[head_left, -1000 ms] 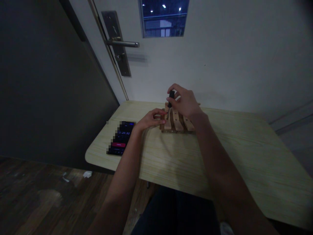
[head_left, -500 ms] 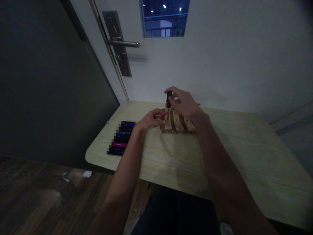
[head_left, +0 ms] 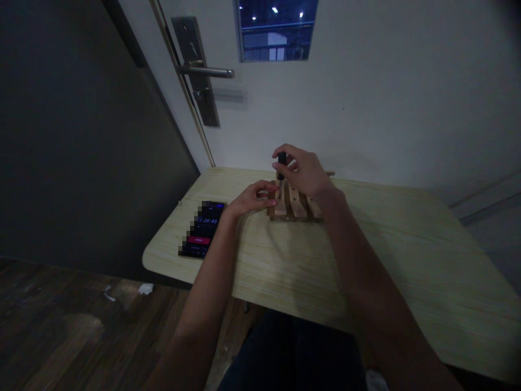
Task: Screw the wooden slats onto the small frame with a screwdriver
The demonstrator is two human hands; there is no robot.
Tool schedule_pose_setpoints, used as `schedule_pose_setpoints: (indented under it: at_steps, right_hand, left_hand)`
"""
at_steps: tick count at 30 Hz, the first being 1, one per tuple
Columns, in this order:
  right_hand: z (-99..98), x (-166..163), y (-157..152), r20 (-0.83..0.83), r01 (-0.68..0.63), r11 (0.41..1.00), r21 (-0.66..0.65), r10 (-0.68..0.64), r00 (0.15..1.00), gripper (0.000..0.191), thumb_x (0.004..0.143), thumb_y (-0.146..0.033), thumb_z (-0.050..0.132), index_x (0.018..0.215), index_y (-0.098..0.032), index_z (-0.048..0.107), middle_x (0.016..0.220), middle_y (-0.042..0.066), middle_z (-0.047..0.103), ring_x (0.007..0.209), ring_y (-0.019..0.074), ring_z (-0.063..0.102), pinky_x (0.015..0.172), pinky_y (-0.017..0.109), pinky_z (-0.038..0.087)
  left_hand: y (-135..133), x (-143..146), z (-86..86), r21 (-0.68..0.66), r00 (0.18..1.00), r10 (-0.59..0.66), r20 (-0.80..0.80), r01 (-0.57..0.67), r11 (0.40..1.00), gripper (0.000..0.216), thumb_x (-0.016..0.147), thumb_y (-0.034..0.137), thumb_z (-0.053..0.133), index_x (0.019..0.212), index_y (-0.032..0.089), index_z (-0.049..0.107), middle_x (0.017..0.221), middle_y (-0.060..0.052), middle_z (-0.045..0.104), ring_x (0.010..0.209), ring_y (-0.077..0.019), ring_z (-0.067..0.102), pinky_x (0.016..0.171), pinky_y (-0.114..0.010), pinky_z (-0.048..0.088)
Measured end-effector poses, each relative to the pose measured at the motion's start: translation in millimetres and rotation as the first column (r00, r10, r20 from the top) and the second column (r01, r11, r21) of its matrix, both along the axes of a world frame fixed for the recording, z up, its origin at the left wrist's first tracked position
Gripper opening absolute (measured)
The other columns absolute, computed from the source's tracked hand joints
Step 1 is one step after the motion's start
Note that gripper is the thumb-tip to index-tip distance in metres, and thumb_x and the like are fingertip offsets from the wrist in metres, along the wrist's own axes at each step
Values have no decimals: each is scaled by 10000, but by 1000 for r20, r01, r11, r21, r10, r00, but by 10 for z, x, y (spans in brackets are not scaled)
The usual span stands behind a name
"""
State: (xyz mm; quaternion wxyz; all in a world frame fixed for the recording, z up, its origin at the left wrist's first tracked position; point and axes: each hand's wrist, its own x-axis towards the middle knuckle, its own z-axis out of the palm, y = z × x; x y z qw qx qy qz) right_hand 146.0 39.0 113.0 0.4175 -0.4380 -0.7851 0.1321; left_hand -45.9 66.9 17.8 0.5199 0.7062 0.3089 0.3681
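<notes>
My right hand point(head_left: 302, 169) grips the black handle of a screwdriver point(head_left: 281, 165) between thumb and fingers. The tool stands nearly upright, its shaft pointing down at the leftmost wooden slat point(head_left: 280, 208). Several such pale slats with small holes lie side by side on a darker wooden base point(head_left: 288, 218). My left hand point(head_left: 254, 198) is closed on the left end of this wooden piece, thumb at the near side and fingers farther back. My right hand and forearm hide part of the right side of the piece.
A phone point(head_left: 203, 231) showing a timer lies on the left of the light wooden table point(head_left: 264, 266). Behind the table stands a white door point(head_left: 366, 108) with a metal handle point(head_left: 209, 72) and a small window. Bits of white litter point(head_left: 145, 289) are on the floor.
My right hand's fingers have shifted slightly on the screwdriver handle. The left hand and the wooden piece stay in place.
</notes>
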Motion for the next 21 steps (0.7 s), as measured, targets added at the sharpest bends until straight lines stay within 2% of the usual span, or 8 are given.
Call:
schedule_pose_setpoints:
  at_steps: [2,4,9,13,17,19,21]
  right_hand:
    - [-14,12,-3,-14,-42,999,-25,42,999,229,863,-227,589,1083,-197,642,950,55,683,731,152,623,728,307,506]
    - [-13,34,-9,-4,-54,996,-71,54,999,317,830,-169,567,1141,-199,621,988,62,694,739,154,638,731,308,513]
    - [39,35,-32,54,8,995,-104,-3,999,349,805,-181,641,1153,-207,652,768,8,649,697,170,641,688,303,501]
    - [44,-23,-44,82,41,994,-100,-32,996,443,822,-181,678,1260,-240,649,736,-10,632,667,162,625,687,299,486]
    - [11,-34,-32,89,88,995,-45,-84,993,332,834,-247,701,1165,-232,687,741,-5,652,629,150,606,668,295,480]
    - [11,-20,-25,61,74,997,-20,-73,995,238,890,-325,635,1091,-215,701,794,19,681,658,152,621,677,295,493]
    - [27,-9,-24,33,67,998,-1,-67,997,235,928,-343,558,1028,-195,710,864,42,705,685,148,634,702,297,512]
  left_hand:
    - [5,-1,-1,6,1000,-2,-8,2,1000,560,614,455,888,1040,159,679,1210,-110,647,1103,-236,622,1065,-460,456]
    - [12,-3,-6,14,1000,-10,-13,10,1000,550,624,449,883,1042,156,680,1209,-112,643,1107,-237,618,1059,-454,457]
    - [24,-3,-31,18,1000,-16,6,16,1000,549,625,438,881,1049,156,674,1195,-110,648,1119,-238,609,1050,-456,460]
    - [7,3,-21,5,1000,-22,15,21,1000,550,627,422,880,1052,147,666,1184,-109,648,1129,-239,609,1069,-460,449]
    - [-6,5,1,-3,1000,-26,7,26,1000,558,632,444,875,1057,150,664,1203,-112,639,1127,-243,612,1055,-450,459]
    - [-5,4,7,7,1000,-21,-4,21,1000,558,630,448,875,1052,148,667,1211,-115,637,1131,-244,611,1060,-452,456]
    - [-4,1,10,15,1000,-16,-17,16,1000,550,629,439,876,1045,144,669,1215,-119,635,1138,-246,608,1067,-459,455]
